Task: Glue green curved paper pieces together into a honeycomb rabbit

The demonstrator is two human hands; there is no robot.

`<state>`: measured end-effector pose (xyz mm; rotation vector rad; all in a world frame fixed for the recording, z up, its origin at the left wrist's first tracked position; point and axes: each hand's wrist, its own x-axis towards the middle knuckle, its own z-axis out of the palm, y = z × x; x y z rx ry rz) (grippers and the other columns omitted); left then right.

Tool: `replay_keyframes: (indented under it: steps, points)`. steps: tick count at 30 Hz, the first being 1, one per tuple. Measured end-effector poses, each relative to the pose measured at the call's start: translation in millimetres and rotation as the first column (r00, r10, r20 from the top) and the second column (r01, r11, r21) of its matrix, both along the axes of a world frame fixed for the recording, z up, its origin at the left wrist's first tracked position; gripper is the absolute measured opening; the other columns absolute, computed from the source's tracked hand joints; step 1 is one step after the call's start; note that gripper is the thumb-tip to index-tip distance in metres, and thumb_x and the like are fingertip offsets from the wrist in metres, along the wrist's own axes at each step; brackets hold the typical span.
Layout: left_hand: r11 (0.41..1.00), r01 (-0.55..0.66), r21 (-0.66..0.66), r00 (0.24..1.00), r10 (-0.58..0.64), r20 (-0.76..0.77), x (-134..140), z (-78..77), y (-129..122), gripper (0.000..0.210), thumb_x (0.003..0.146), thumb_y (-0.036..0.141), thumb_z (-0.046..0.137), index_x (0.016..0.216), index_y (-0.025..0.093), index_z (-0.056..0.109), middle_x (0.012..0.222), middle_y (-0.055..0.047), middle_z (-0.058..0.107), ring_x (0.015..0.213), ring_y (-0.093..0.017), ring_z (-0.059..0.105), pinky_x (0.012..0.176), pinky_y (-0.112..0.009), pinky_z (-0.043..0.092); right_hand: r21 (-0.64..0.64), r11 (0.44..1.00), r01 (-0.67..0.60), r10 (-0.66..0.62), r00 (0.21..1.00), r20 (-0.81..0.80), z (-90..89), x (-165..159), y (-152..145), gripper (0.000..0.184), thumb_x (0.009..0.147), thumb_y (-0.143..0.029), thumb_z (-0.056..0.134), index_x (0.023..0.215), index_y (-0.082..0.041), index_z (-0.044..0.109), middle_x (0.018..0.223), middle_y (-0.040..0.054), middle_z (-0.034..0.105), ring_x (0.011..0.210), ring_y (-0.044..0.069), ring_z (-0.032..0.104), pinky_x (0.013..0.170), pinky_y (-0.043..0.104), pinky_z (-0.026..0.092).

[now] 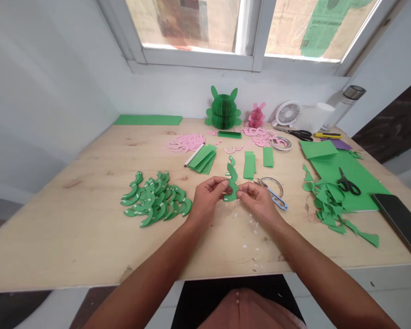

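Observation:
Between my two hands is a wavy green paper cutout point(231, 185) with a small white patch near its lower end. The fingers of my left hand point(210, 194) pinch its left edge. On the other side, my right hand point(256, 197) pinches the right edge near the bottom. Just beyond it lies another small curved green piece point(232, 160) with white patches. A heap of curved green paper pieces point(157, 196), many bearing white strips, spreads left of my left hand. Close to my right hand are a light-blue cutter point(277, 200) and a tape roll point(273, 186).
Green paper scraps point(329, 205), black scissors point(348, 183) and a phone point(400, 221) lie at the right. Pink cutouts point(187, 142), green rectangles point(203, 159) and a white pen point(194, 154) lie farther back. Against the wall stand a green honeycomb figure point(223, 112), a pink one point(256, 117) and a fan point(287, 113).

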<state>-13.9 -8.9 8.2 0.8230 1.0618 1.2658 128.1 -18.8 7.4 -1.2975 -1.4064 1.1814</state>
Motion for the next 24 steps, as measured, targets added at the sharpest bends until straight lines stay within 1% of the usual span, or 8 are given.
replay_keyframes:
  steps: [3, 5, 7, 10, 12, 16, 19, 24]
  points:
    - [0.999, 0.037, 0.0, 0.999, -0.037, 0.019, -1, 0.5, 0, 0.021, 0.063, 0.031, 0.071, 0.072, 0.014, 0.064, 0.063, -0.002, 0.066, 0.061, -0.013, 0.061, 0.058, -0.024, 0.047, -0.031, 0.999, 0.042, -0.044, 0.996, -0.073, -3.7, 2, 2, 0.012, 0.07, -0.03, 0.059, 0.07, -0.018, 0.058, 0.055, -0.0041, 0.052, 0.047, 0.009, 0.044, 0.044, 0.021, 0.033]
    - [0.995, 0.098, -0.002, 0.995, -0.098, 0.012, -2, 1.3, 0, 0.021, 0.063, 0.032, 0.071, 0.073, 0.014, 0.065, 0.067, -0.005, 0.067, 0.061, -0.014, 0.061, 0.056, -0.026, 0.048, -0.042, 0.995, 0.089, -0.094, 0.988, -0.123, -5.7, 4, 4, 0.013, 0.069, -0.031, 0.06, 0.071, -0.018, 0.057, 0.056, -0.0042, 0.052, 0.046, 0.009, 0.042, 0.044, 0.021, 0.032]
    - [0.984, 0.179, -0.011, 0.984, -0.179, -0.012, -2, 2.1, -1, 0.021, 0.064, 0.031, 0.07, 0.075, 0.013, 0.067, 0.069, -0.005, 0.068, 0.059, -0.014, 0.061, 0.055, -0.026, 0.048, -0.051, 0.99, 0.135, -0.142, 0.977, -0.16, -6.0, 6, 6, 0.014, 0.068, -0.031, 0.062, 0.071, -0.018, 0.057, 0.058, -0.004, 0.053, 0.047, 0.009, 0.043, 0.045, 0.021, 0.033]
    - [0.966, 0.255, -0.045, 0.965, -0.258, -0.048, -3, 2.6, -3, 0.022, 0.066, 0.029, 0.069, 0.08, 0.013, 0.069, 0.063, -0.004, 0.066, 0.058, -0.015, 0.062, 0.053, -0.025, 0.048, -0.072, 0.982, 0.177, -0.187, 0.965, -0.183, -2.6, 7, 6, 0.015, 0.065, -0.031, 0.064, 0.07, -0.017, 0.058, 0.059, -0.0037, 0.054, 0.049, 0.009, 0.044, 0.047, 0.021, 0.034]
    - [0.962, 0.268, -0.057, 0.961, -0.271, -0.057, -3, 2.7, -3, 0.022, 0.066, 0.028, 0.069, 0.082, 0.012, 0.068, 0.06, -0.004, 0.065, 0.057, -0.014, 0.061, 0.053, -0.024, 0.047, -0.089, 0.978, 0.19, -0.204, 0.96, -0.192, 1.0, 8, 6, 0.016, 0.064, -0.031, 0.065, 0.069, -0.017, 0.058, 0.059, -0.0036, 0.054, 0.049, 0.009, 0.045, 0.047, 0.022, 0.034]
    - [0.949, 0.31, -0.055, 0.947, -0.314, -0.063, -5, 2.1, -2, 0.025, 0.066, 0.03, 0.07, 0.084, 0.012, 0.067, 0.063, -0.005, 0.067, 0.056, -0.013, 0.06, 0.053, -0.024, 0.047, -0.085, 0.973, 0.215, -0.229, 0.948, -0.222, 6.0, 8, 5, 0.018, 0.063, -0.033, 0.066, 0.068, -0.017, 0.058, 0.058, -0.0041, 0.053, 0.051, 0.009, 0.044, 0.047, 0.021, 0.033]
    - [0.939, 0.34, -0.056, 0.936, -0.344, -0.075, -6, 0.4, -1, 0.025, 0.065, 0.031, 0.071, 0.081, 0.013, 0.065, 0.065, -0.005, 0.068, 0.055, -0.013, 0.06, 0.053, -0.024, 0.047, -0.085, 0.973, 0.212, -0.227, 0.943, -0.244, 6.1, 8, 6, 0.019, 0.062, -0.034, 0.067, 0.067, -0.018, 0.058, 0.058, -0.0045, 0.052, 0.053, 0.009, 0.043, 0.049, 0.022, 0.032]
    - [0.935, 0.35, -0.057, 0.931, -0.354, -0.09, -6, -3.5, 0, 0.021, 0.065, 0.028, 0.072, 0.077, 0.013, 0.063, 0.065, -0.004, 0.068, 0.056, -0.012, 0.059, 0.052, -0.023, 0.047, -0.091, 0.973, 0.21, -0.227, 0.939, -0.257, 3.1, 9, 7, 0.019, 0.061, -0.033, 0.067, 0.068, -0.018, 0.058, 0.058, -0.0048, 0.051, 0.053, 0.009, 0.042, 0.05, 0.022, 0.032]
